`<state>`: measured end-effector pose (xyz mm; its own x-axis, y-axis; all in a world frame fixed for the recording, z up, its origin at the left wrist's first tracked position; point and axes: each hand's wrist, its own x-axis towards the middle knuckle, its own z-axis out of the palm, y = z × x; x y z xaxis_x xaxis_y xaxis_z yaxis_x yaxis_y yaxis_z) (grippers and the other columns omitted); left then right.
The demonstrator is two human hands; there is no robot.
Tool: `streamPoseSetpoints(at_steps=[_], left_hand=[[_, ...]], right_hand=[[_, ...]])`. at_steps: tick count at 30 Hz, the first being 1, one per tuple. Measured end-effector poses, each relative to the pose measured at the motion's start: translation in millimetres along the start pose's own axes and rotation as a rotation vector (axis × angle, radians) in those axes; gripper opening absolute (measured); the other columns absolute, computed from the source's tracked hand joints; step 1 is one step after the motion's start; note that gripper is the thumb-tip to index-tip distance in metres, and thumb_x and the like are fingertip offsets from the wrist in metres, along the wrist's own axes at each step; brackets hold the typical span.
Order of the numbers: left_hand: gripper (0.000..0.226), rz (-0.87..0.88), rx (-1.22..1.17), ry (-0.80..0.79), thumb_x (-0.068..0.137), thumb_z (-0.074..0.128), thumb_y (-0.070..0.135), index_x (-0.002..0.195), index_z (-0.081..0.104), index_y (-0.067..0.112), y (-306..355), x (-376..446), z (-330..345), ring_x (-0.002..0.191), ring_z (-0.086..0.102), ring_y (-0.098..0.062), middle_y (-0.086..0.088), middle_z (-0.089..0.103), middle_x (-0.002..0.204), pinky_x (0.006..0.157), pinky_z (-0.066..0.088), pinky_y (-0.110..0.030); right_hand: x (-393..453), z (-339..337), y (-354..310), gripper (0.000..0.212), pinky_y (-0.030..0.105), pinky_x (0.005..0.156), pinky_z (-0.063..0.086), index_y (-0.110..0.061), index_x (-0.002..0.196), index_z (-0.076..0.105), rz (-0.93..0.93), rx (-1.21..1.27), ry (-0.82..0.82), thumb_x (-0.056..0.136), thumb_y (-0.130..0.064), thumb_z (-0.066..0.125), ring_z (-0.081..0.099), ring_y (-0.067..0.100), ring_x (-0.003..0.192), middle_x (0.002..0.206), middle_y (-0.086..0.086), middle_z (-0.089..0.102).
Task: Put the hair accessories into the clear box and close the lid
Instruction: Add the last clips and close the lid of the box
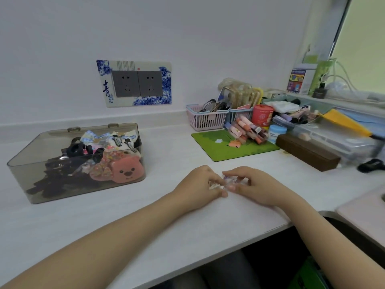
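**Nearly packed, lid still to be dealt with**

On the white desk, the clear box stands at the left, already heaped with hair accessories: dark claw clips low at the front, patterned bows toward the back, and a pink bear-face clip pressed against the near right wall. Most of the sorting looks done. Well to the right of the box, both hands meet over a small patterned hair accessory lying on the desk. The left hand pinches it with curled fingers, and the right hand curls round its other end, so what kind of piece it is cannot be told. That piece has yet to go in. Two hinge tabs show on the box's far rim, but whether the lid is up or down cannot be told; closing it probably remains.
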<state>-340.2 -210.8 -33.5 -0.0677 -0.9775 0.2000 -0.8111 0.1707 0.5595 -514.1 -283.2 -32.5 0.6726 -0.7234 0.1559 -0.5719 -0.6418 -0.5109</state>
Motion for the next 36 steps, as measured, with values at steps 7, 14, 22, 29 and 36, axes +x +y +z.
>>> streamPoseSetpoints(at_steps=[7, 14, 22, 29, 36], left_hand=[[0.017, -0.124, -0.075, 0.076, 0.079, 0.07, 0.019, 0.096, 0.074, 0.019, -7.3, -1.3, -12.6, 0.052, 0.052, -0.009, 0.009, 0.049, 0.074, 0.052, 0.042, -0.018], [0.015, -0.16, 0.045, 0.122, 0.082, 0.063, 0.013, 0.087, 0.077, 0.019, -22.1, -18.1, -38.6, 0.055, 0.057, -0.017, 0.006, 0.055, 0.064, 0.049, 0.039, -0.01], [0.015, -0.161, 0.069, 0.213, 0.081, 0.07, 0.019, 0.095, 0.076, 0.019, -30.1, -49.4, -67.4, 0.062, 0.05, -0.002, 0.013, 0.051, 0.07, 0.059, 0.035, -0.011], [0.012, -0.16, 0.118, 0.417, 0.084, 0.066, 0.016, 0.092, 0.075, 0.014, -29.6, -76.8, -120.3, 0.073, 0.059, -0.018, -0.005, 0.067, 0.088, 0.065, 0.037, -0.014], [0.015, -0.343, 0.126, 0.562, 0.083, 0.069, 0.022, 0.096, 0.075, 0.024, -67.3, -95.8, -190.1, 0.058, 0.053, -0.012, 0.001, 0.067, 0.078, 0.055, 0.037, -0.018]], right_hand=[[9.8, -3.8, 6.0, 0.028, -0.004, 0.075, 0.032, -0.029, 0.115, 0.064, 0.03, 0.048, 0.008, 0.095, -0.023, 0.046, 0.052, 0.002, 0.095, 0.105, -0.015, 0.061], [16.3, 6.0, 0.5, 0.011, 0.0, 0.065, 0.037, -0.028, 0.088, 0.071, 0.039, 0.071, 0.152, 0.08, -0.02, 0.068, 0.052, -0.008, 0.067, 0.083, -0.017, 0.06], [15.2, 16.6, -21.1, 0.006, 0.005, 0.06, 0.039, -0.027, 0.078, 0.065, 0.035, 0.038, 0.168, 0.08, -0.023, 0.068, 0.051, 0.005, 0.066, 0.08, -0.003, 0.06], [28.4, 22.5, -89.5, 0.003, 0.006, 0.06, 0.038, -0.019, 0.083, 0.069, -0.119, 0.196, 0.272, 0.08, -0.019, 0.07, 0.049, -0.006, 0.062, 0.07, -0.007, 0.054], [70.6, 44.7, -164.6, 0.004, 0.004, 0.063, 0.038, -0.019, 0.082, 0.069, -0.283, 0.266, 0.328, 0.079, -0.016, 0.07, 0.051, -0.007, 0.065, 0.071, -0.014, 0.054]])
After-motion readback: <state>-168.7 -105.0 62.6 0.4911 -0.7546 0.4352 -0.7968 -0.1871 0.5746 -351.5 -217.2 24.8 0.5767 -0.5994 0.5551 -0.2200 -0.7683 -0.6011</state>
